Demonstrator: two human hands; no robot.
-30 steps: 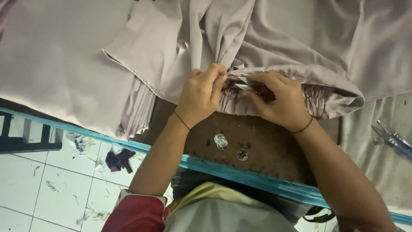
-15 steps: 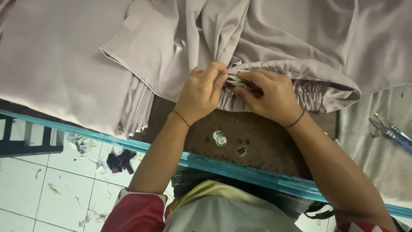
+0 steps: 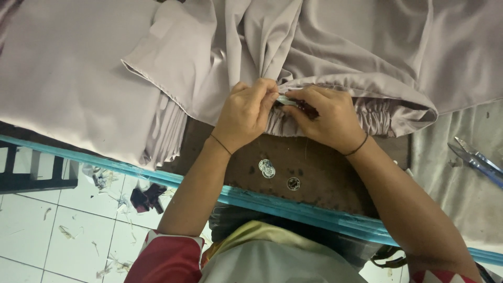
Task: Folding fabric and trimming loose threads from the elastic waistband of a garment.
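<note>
I see both hands at the cloth's (image 3: pixel 335 47) gathered band (image 3: pixel 367 116). My left hand (image 3: pixel 246 118) pinches its edge; my right hand (image 3: pixel 327 118) pinches a small tool (image 3: pixel 288 100) there. Gathers right of the hands look finished; left of them, cloth hangs loose. Scissors (image 3: pixel 477 160) lie far right.
</note>
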